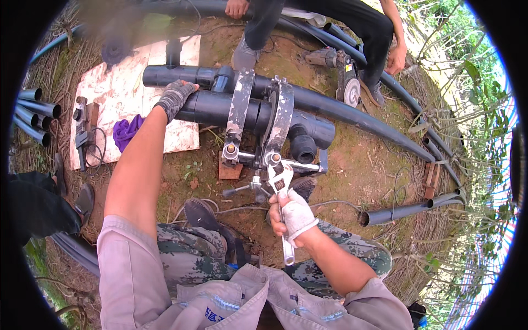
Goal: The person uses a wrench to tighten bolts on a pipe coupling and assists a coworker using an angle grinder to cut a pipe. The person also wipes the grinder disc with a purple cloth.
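Note:
My right hand point(292, 215), in a pale worn glove, is closed around the handle of an adjustable wrench point(281, 181). The wrench's jaws sit at the bolt point(274, 158) under the right clamp ring. My left hand point(175, 99), in a dark grey glove, rests on the left end of a black plastic pipe point(212, 108), its fingers curled over the top. Two scuffed metal clamp rings point(240, 102) encircle this pipe. Right of them is a black tee fitting point(308, 132) with a branch facing me. A pipe clamping frame point(300, 165) with rods sits below.
A long black pipe point(357, 115) runs behind the clamps. Another person point(352, 22) sits at the back beside an angle grinder point(346, 82). A stained board point(148, 60) carries a purple cloth point(126, 132). Cut pipes point(36, 113) lie left; a short pipe point(396, 213) lies right.

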Available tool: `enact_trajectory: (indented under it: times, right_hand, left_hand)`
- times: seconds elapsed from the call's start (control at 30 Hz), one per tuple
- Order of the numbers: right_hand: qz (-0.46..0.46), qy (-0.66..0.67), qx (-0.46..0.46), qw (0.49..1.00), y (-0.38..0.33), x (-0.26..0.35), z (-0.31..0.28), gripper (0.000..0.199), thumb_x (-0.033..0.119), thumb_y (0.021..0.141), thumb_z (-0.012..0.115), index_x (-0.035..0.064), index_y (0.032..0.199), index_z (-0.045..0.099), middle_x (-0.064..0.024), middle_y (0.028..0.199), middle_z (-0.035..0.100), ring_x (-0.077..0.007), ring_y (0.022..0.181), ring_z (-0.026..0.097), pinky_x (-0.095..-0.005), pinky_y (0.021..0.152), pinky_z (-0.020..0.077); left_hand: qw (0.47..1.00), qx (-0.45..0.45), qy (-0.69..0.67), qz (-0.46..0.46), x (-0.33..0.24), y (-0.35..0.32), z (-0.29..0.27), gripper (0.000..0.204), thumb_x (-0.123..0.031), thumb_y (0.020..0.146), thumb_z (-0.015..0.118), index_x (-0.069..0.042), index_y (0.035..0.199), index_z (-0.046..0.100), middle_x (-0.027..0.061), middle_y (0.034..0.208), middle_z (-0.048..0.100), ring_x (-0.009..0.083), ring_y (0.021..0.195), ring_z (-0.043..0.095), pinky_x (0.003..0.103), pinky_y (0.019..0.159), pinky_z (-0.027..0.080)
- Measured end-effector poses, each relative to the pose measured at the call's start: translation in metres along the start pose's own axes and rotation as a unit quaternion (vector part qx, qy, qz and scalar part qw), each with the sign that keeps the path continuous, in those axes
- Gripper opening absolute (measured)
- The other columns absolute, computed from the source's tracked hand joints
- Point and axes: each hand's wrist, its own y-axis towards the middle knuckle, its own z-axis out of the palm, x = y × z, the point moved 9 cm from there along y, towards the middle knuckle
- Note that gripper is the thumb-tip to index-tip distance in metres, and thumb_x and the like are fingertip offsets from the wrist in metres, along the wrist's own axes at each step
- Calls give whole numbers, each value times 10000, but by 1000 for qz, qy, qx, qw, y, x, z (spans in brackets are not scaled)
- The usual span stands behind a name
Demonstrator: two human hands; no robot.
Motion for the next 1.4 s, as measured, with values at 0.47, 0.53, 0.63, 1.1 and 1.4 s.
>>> enact_trajectory:
  times: [0.47, 0.53, 0.63, 1.1, 1.4]
  right_hand:
    - [-9, -71, 130, 989, 5, 34, -7, 312, 306, 1058, 505, 30, 1200, 521, -64, 647, 502, -146, 375, 383, -309, 361, 338]
    - [-5, -44, 95, 994, 8, 28, -6, 294, 288, 1061, 499, 30, 1200, 523, -62, 618, 485, -151, 355, 368, -313, 344, 323]
    - [-52, 98, -13, 994, 8, -8, 31, 259, 353, 1065, 478, 105, 1128, 514, -50, 614, 454, -163, 372, 360, -324, 358, 306]
    - [-11, -3, 36, 999, 1, 8, 1, 292, 368, 1065, 471, 80, 1106, 485, -56, 642, 467, -158, 375, 375, -331, 368, 341]
    - [44, -112, 82, 989, 13, 42, -11, 284, 323, 1067, 482, 45, 1098, 528, -63, 605, 469, -147, 360, 375, -303, 340, 312]
  left_hand:
    - [995, 15, -95, 7, 11, -13, -3, 249, -281, 952, 592, -80, 1062, 691, 121, 1016, 688, 283, 904, 655, 383, 844, 499]
    - [992, -1, 79, 97, 6, -2, -9, 262, -250, 989, 525, -68, 1079, 690, 166, 1080, 698, 330, 977, 670, 392, 863, 501]
    - [995, 0, 26, 98, 37, 15, -17, 227, -300, 924, 625, -118, 1040, 692, 74, 1003, 666, 224, 918, 610, 352, 839, 478]
    - [968, 7, -230, -104, 39, -2, -2, 274, -337, 849, 727, -167, 1060, 689, 37, 979, 689, 185, 869, 660, 336, 758, 549]
    - [965, -1, -257, -53, 40, -6, -6, 214, -298, 904, 673, -145, 1046, 724, 27, 1011, 701, 172, 882, 637, 324, 826, 521]
